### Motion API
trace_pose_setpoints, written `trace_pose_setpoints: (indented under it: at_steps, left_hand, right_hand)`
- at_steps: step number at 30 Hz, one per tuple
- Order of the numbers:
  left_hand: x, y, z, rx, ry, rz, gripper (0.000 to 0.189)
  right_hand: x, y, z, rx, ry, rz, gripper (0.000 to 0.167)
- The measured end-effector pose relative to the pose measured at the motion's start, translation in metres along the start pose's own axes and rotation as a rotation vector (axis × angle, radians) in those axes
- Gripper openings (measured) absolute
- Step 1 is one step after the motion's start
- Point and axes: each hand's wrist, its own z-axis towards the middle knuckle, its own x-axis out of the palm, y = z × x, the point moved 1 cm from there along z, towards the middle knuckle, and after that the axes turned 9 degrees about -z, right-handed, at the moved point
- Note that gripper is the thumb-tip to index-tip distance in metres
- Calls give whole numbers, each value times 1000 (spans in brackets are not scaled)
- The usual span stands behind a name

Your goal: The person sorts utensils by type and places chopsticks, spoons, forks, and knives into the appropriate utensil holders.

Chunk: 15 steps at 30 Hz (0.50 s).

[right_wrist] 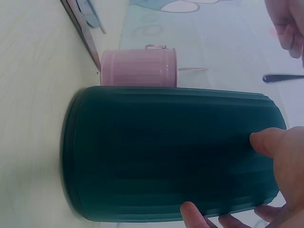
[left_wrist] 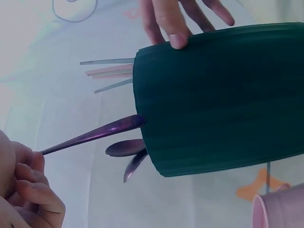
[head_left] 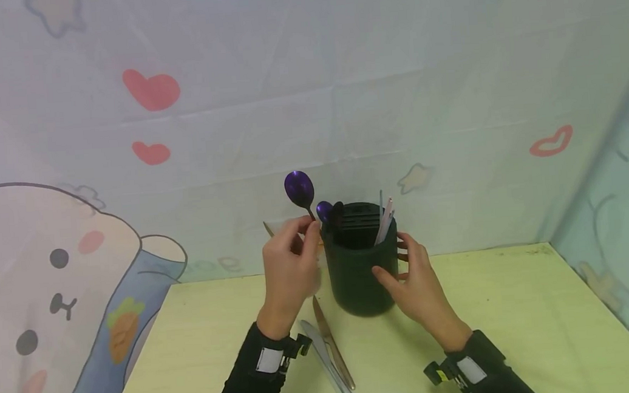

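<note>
My left hand (head_left: 292, 265) pinches a shiny purple spoon (head_left: 299, 188) by its thin handle, bowl up, left of a dark green ribbed utensil holder (head_left: 359, 285). In the left wrist view, the spoon's wide handle end (left_wrist: 128, 123) overlaps the holder's rim. The right hand (head_left: 416, 284) grips the holder's right side, thumb on the front and fingers round the side. A small purple spoon (head_left: 324, 210) and a darker spoon (head_left: 338, 212) stick up from the holder's left part. Several thin pale sticks (head_left: 385, 223) lean at its right, beside a slotted black insert (head_left: 360, 219).
A pink bucket (right_wrist: 137, 68) stands just beside the holder, mostly hidden in the head view by the left hand; a thin pointed piece (right_wrist: 192, 69) sticks out of it. Table knives (head_left: 332, 341) lie on the pale yellow table (head_left: 521, 328) in front. A printed cloth (head_left: 233, 135) hangs behind.
</note>
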Motion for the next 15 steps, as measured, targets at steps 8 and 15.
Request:
trace_pose_setpoints:
  at_steps: [8,15]
  left_hand:
    - [9,4,5,-10,-90,-59,17]
    - [18,12,4,21,-98,-84,17]
  right_hand:
    - [0,0,0,7,9,0,88]
    - [0,-2,0,-10,12,-9,89]
